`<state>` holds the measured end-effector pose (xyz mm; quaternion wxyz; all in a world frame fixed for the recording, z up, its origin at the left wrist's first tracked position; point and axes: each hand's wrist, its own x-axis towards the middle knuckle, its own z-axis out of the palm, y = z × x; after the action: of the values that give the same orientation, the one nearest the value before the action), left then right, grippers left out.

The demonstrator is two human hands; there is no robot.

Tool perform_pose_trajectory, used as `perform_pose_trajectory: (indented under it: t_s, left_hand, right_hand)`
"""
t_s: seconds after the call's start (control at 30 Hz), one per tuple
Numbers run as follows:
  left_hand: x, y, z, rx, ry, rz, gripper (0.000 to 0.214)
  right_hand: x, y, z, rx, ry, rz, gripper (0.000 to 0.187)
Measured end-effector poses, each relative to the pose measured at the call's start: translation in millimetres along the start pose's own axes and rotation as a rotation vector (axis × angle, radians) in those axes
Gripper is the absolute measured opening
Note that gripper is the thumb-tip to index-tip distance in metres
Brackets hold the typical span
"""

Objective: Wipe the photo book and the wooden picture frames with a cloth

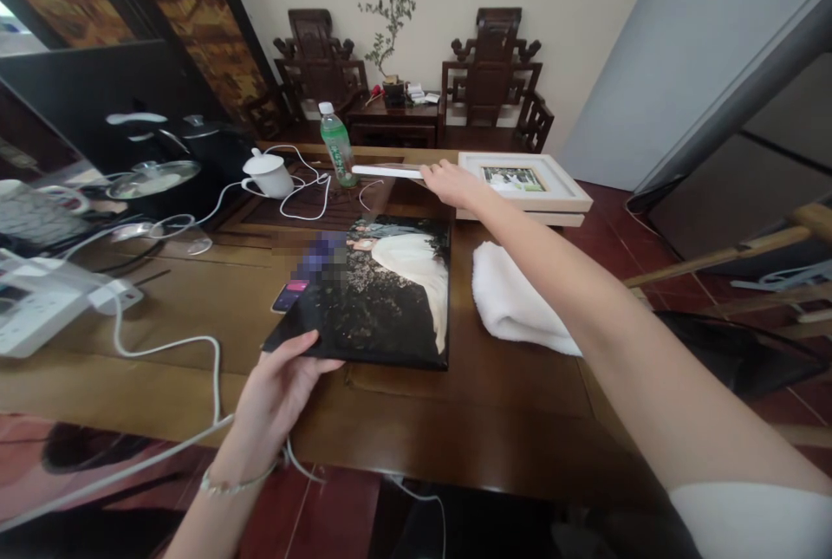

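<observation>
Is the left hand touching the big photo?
Touching. The head view shows the left hand gripping the photo print by its near left corner.

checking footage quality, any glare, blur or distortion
Head view: glare across the print, a pixelated patch at its upper left; wide-angle warp bows the table edge and stretches the right arm; left hand, right hand and white panel are sharp.
</observation>
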<state>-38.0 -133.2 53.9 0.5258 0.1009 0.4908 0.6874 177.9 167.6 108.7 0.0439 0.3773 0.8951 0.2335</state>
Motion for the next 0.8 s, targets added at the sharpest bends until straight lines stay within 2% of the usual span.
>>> perform_pose_trajectory:
  t_s: [0.23,0.3,0.4,0.53,0.7,0.8]
  left_hand:
    - [18,14,29.6,0.012,0.016,0.062,0.021]
    - [27,15,39.1,0.007,-0.016,0.076,0.021]
    - [39,16,52.3,0.025,0.002,0.044,0.022]
    - [48,20,66.6,0.048,-0.021,0.015,0.024]
    - [66,23,83.7,0.005,-0.143,0.015,0.023]
    - [82,20,96.2,0.004,-0.140,-0.023,0.023]
  right_hand:
    - [-5,5,-11,0.169,0.004,0.113,0.057]
    - [-7,4,-15,0.179,0.035,0.152,0.056]
    - [-9,1,-20,0.182,0.098,0.187,0.059]
    - [-14,-1,-24,0.181,0.152,0.170,0.059]
    - [-26,-3,-24,0.187,0.184,0.171,0.057]
    - [-34,-2,-26,0.173,0.183,0.138,0.055]
